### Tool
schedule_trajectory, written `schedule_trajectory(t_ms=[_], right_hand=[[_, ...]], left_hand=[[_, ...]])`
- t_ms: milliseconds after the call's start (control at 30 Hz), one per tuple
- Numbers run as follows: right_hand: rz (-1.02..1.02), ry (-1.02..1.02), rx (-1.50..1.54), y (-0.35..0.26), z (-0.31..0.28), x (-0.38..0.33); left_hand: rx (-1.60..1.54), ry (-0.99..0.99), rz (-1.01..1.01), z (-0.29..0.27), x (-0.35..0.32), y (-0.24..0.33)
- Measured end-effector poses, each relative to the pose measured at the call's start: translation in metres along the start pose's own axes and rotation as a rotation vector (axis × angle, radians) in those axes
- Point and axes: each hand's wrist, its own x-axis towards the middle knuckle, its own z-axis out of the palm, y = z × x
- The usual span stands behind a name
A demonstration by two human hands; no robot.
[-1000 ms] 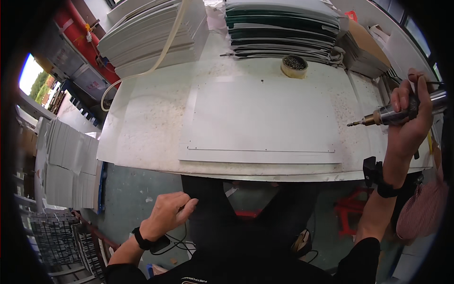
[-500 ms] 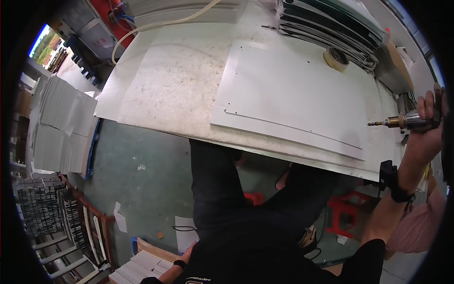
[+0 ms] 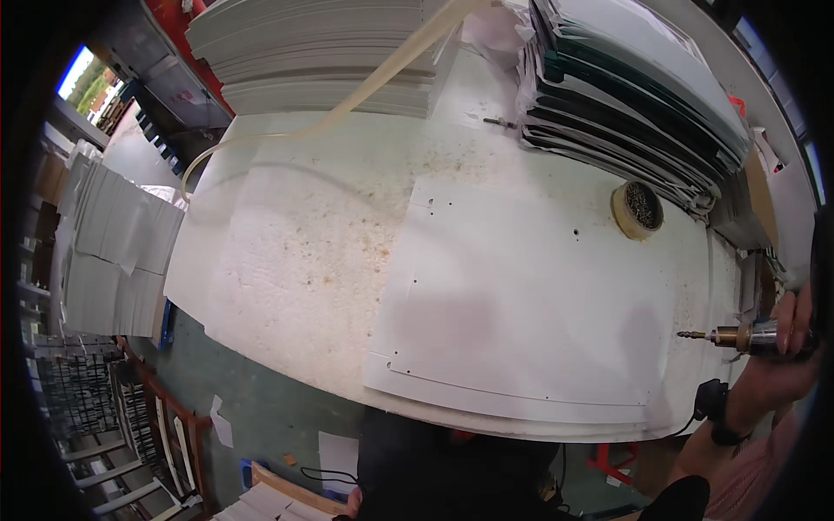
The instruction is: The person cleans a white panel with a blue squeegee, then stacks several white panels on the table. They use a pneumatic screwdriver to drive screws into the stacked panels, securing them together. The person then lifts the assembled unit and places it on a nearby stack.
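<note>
At the right edge my right hand (image 3: pixel 789 323) is closed round a power screwdriver (image 3: pixel 763 337), whose bit points left toward the white panels. The bit stays apart from the panels. On the table lies a flat white panel (image 3: pixel 530 295) with several small drilled holes. A second white panel (image 3: pixel 521 401) shows as a strip along its near edge. Beyond them, a round tub of screws (image 3: pixel 641 211) stands at the right. Only a sliver of my left hand (image 3: pixel 354 501) shows at the bottom, beside my dark clothing; its fingers are mostly hidden.
Stacked white boards (image 3: pixel 321 56) stand at the back left, with a pale hose (image 3: pixel 373 87) looping over the table. A tall pile of dark and white sheets (image 3: pixel 625 95) fills the back right. More boards (image 3: pixel 122 252) are stacked on the left. A red stool (image 3: pixel 615 460) stands below.
The view has shifted forward over the table, so the panels sit lower and look larger. My right hand still grips the screwdriver. Less of my left hand shows.
</note>
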Motion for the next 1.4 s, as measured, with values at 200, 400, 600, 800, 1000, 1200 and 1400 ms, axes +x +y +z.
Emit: schedule_trajectory(t_ms=[200, 400, 600, 800, 1000, 1200, 1400], right_hand=[[-0.024, -0.041, 0.133, -0.013, -0.019, 0.016], [-0.139, -0.026, 0.047, -0.017, -0.003, -0.015], [-0.168, 0.125, 0.014, -0.047, 0.017, -0.037], [-0.122, 0.183, -0.015, -0.061, 0.025, -0.052], [-0.084, 0.247, 0.023, -0.057, 0.006, -0.055], [-0.054, 0.188, -0.010, -0.036, -0.033, -0.046], [-0.020, 0.217, 0.025, -0.015, -0.062, -0.041]], left_hand=[[0.048, -0.253, 0.249, -0.029, 0.069, 0.053], [0.489, -0.174, -0.168, -0.087, 0.075, 0.126], [1.472, -0.313, 0.610, -0.066, -0.123, 0.415], [0.970, -0.163, 1.532, 0.073, -0.201, 0.578], [1.066, -0.152, 1.739, 0.235, -0.127, 0.715], [1.274, -0.131, 1.723, 0.317, -0.055, 0.769], [1.560, -0.131, 1.676, 0.351, -0.046, 0.777]])
